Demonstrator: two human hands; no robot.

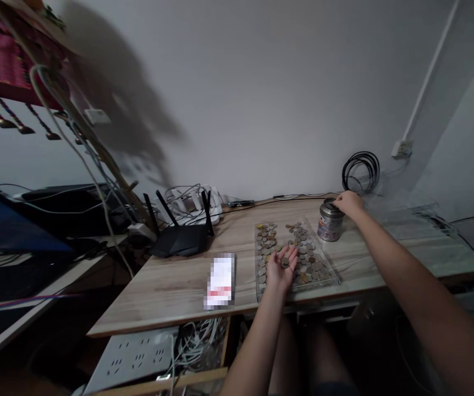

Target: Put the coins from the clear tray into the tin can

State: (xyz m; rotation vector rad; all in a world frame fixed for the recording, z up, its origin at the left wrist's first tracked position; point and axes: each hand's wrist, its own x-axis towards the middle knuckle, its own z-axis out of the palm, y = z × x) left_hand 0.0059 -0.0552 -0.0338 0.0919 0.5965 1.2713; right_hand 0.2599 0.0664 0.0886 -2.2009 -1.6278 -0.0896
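While your left hand (281, 268) lies spread, palm up, cupping coins (285, 262) over the coin tray (332, 279) at the table's (171, 289) near edge, your right hand (348, 203) grips the tin (330, 220) at centre right; bare table lies right.

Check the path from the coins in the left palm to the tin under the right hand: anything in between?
Nothing stands upright between them. The left hand lies palm-up with coins over the clear tray; the tin sits just beyond the tray's far right corner. Only loose coins lie flat between. The right hand covers the tin's top.
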